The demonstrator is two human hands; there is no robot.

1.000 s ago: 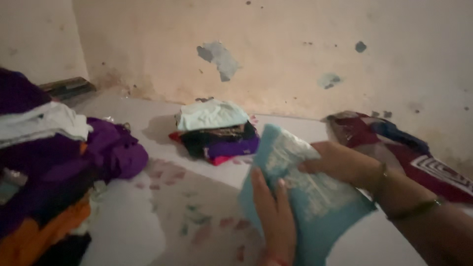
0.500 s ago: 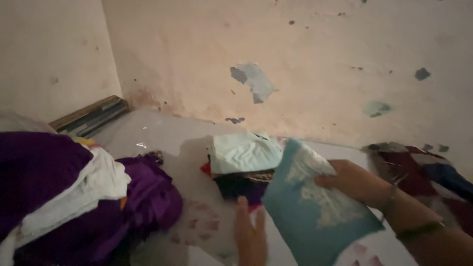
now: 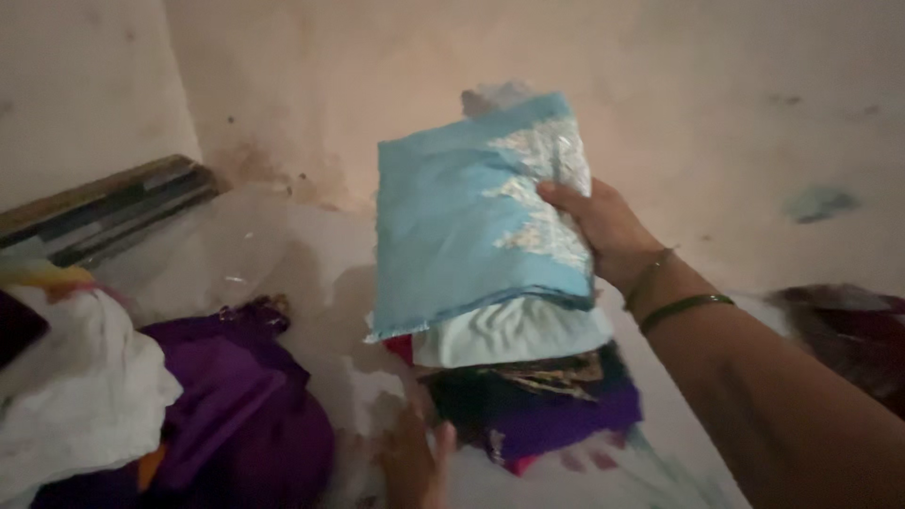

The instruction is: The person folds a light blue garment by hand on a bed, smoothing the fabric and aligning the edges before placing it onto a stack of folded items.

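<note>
My right hand (image 3: 605, 229) grips a folded light blue cloth (image 3: 462, 217) with silver embroidery along its right edge. It holds the cloth just above a stack of folded clothes (image 3: 528, 386), whose top piece is pale mint, with dark and purple pieces under it. My left hand (image 3: 415, 462) rests flat on the white sheet (image 3: 320, 283) near the stack's lower left corner, holding nothing, with its fingers apart. Green bangles circle my right wrist.
A heap of unfolded clothes lies at the left: purple fabric (image 3: 236, 415) and a white garment (image 3: 75, 396). Long flat boards (image 3: 104, 207) lean by the wall at the far left. Dark red cloth (image 3: 839, 330) lies at the right. The stained wall (image 3: 660, 113) is close behind.
My right hand has carried the blue cloth from in front of me up and over the folded stack. My left hand let go of the cloth and dropped to the sheet.
</note>
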